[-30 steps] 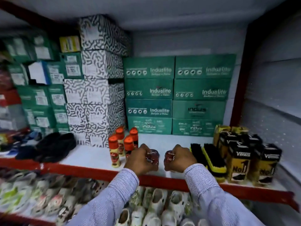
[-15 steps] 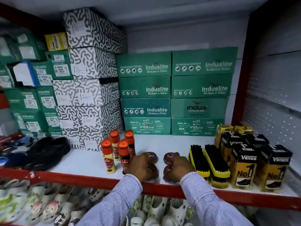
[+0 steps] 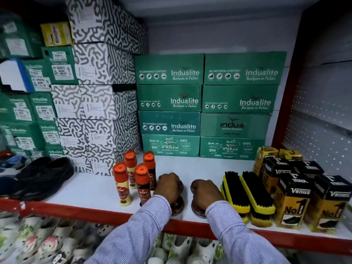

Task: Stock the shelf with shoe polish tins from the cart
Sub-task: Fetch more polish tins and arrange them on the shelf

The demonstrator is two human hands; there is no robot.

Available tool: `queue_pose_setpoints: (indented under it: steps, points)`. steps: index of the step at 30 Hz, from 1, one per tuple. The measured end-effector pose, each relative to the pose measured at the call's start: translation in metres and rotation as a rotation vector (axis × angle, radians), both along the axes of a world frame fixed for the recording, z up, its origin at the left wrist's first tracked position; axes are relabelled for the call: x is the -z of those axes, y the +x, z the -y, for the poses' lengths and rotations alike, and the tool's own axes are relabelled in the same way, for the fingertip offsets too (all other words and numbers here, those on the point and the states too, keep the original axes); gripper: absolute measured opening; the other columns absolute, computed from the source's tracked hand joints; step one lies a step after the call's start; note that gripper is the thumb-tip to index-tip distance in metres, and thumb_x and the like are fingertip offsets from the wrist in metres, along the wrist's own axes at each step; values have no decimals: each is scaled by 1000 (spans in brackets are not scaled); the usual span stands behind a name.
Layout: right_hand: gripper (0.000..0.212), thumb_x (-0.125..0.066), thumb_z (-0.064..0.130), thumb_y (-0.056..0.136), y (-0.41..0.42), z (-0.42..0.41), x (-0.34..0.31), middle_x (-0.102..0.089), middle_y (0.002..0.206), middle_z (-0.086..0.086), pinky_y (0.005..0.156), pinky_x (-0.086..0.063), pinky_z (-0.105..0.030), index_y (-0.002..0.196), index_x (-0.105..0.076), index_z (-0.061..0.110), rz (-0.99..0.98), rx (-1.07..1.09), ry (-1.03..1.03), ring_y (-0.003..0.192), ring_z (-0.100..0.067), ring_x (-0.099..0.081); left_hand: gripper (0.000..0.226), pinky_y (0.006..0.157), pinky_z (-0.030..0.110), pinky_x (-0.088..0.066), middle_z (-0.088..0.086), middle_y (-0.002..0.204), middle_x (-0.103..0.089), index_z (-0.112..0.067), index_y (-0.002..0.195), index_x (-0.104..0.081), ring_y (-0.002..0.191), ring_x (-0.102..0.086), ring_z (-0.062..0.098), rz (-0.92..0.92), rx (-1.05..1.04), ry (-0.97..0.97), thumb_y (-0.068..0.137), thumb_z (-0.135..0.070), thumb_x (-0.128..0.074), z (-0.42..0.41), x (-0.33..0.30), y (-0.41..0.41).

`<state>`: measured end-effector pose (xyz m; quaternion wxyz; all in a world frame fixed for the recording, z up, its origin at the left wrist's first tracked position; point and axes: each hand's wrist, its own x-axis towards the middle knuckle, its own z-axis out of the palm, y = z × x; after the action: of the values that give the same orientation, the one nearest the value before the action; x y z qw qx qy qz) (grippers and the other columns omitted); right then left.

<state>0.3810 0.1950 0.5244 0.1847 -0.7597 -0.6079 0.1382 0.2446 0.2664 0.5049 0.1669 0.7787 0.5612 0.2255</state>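
Observation:
Small round dark red shoe polish tins sit in two short rows on the white shelf [image 3: 91,189] near its red front edge. The front left tin [image 3: 178,206] and the front right tin [image 3: 198,210] lie flat and uncovered. My left hand [image 3: 168,185] is curled over the rear left tin [image 3: 182,184], of which only a sliver shows. My right hand [image 3: 206,193] is curled over the rear right tin [image 3: 194,185], whose left edge peeks out. Both striped sleeves reach in from below. No cart is in view.
Several orange-capped Kiwi bottles [image 3: 122,183] stand just left of my left hand. Yellow-backed shoe brushes [image 3: 247,193] and Venus boxes [image 3: 291,199] fill the right side. Green Induslite boxes [image 3: 205,105] and patterned boxes [image 3: 99,103] line the back. Black shoes [image 3: 42,176] lie at the left.
Both hands came down from holding tins above the shelf edge and set them on the shelf. They then slid back from the front tins onto the rear ones.

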Motion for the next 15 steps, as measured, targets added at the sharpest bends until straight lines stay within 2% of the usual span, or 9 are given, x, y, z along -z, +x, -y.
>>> queue_pose_setpoints:
  steps: [3, 8, 12, 15]
  points:
    - [29, -51, 10, 74, 0, -2, 1, -67, 107, -16, 78, -46, -29, 95, -69, 17, 5, -6, 10, 101, -35, -64, 28, 89, 35, -58, 18, 103, -77, -13, 97, -79, 104, -69, 37, 34, 17, 6, 80, -26, -62, -3, 1, 2]
    - [25, -53, 10, 71, -1, -5, 2, -68, 104, -16, 70, -38, -26, 90, -67, 17, 3, -33, -5, 98, -34, -63, 30, 86, 37, -58, 17, 100, -78, -13, 96, -79, 101, -70, 36, 45, 46, 6, 79, -28, -60, -6, 4, 5]
    - [29, -51, 9, 75, -1, -7, 1, -68, 108, -16, 74, -43, -28, 96, -70, 18, -4, -33, 1, 102, -34, -63, 24, 88, 36, -57, 17, 102, -79, -12, 97, -80, 103, -70, 35, 65, 61, 20, 83, -21, -63, -5, 3, 7]
    - [30, -51, 9, 77, -1, -8, 2, -67, 110, -17, 73, -40, -27, 99, -70, 16, -4, -26, 2, 104, -34, -62, 23, 91, 36, -56, 19, 105, -78, -11, 99, -81, 105, -69, 36, 74, 66, 31, 85, -18, -64, -4, 2, 7]
